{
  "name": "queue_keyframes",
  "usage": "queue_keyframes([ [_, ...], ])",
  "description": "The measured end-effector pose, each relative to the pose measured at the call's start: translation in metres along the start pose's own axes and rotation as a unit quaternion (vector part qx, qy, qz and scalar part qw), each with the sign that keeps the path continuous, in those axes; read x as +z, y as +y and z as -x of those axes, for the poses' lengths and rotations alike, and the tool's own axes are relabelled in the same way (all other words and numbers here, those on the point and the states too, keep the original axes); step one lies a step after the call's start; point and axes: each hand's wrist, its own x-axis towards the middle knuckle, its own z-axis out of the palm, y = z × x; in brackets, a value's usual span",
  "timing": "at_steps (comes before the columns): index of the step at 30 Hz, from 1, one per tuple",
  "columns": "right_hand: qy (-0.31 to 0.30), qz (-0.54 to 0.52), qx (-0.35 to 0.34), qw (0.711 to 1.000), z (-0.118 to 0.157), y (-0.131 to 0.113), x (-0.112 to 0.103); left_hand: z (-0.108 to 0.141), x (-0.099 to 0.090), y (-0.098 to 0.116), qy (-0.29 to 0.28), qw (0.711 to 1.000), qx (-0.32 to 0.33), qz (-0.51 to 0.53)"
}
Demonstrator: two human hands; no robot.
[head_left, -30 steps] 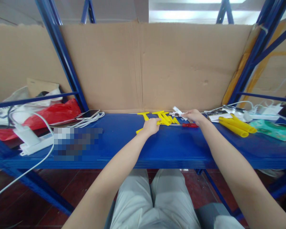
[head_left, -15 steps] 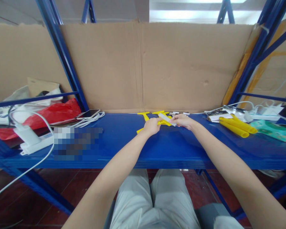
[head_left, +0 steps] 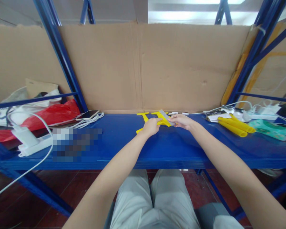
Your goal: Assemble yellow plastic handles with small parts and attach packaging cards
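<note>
Near the back edge of the blue table [head_left: 124, 140], my left hand [head_left: 152, 126] is closed around a yellow plastic tool [head_left: 166, 122], whose wide end points right. My right hand [head_left: 181, 121] pinches a light grey flat strip [head_left: 163, 115] that lies against the tool's wide end. Another yellow T-shaped piece [head_left: 143, 116] rests behind my left hand, and more yellow shows behind the strip. Small white and dark pieces [head_left: 178, 113] lie just beyond my right hand. My fingers hide part of the tool and the strip.
At the right lie yellow rolled tubes [head_left: 235, 126], a green packet [head_left: 271, 128] and black-and-white packs [head_left: 215, 115]. At the left are a white power strip [head_left: 35, 146], coiled cable [head_left: 94, 118] and a red bag [head_left: 52, 114]. A cardboard panel [head_left: 105, 70] stands behind.
The grey strip has turned to a steeper angle against the yellow tool in my left hand. Both hands stay in nearly the same place. The view has shifted slightly.
</note>
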Motion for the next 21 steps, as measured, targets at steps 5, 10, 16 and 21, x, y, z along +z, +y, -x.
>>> queue_keyframes([
  [5,-0.018,-0.074,0.041,0.996,-0.004,0.001,0.0,0.001,0.0,0.0,0.007,1.0,0.0,0.004],
  [10,-0.041,-0.11,0.052,0.992,-0.008,0.003,-0.002,0.0,0.0,0.0,0.007,1.0,-0.001,0.005],
  [16,-0.018,-0.069,0.07,0.995,-0.002,0.002,0.005,0.0,0.0,0.001,0.013,1.0,0.002,0.002],
  [21,0.003,-0.047,0.072,0.996,0.003,-0.001,0.01,0.001,-0.001,0.001,0.028,1.0,0.003,0.001],
])
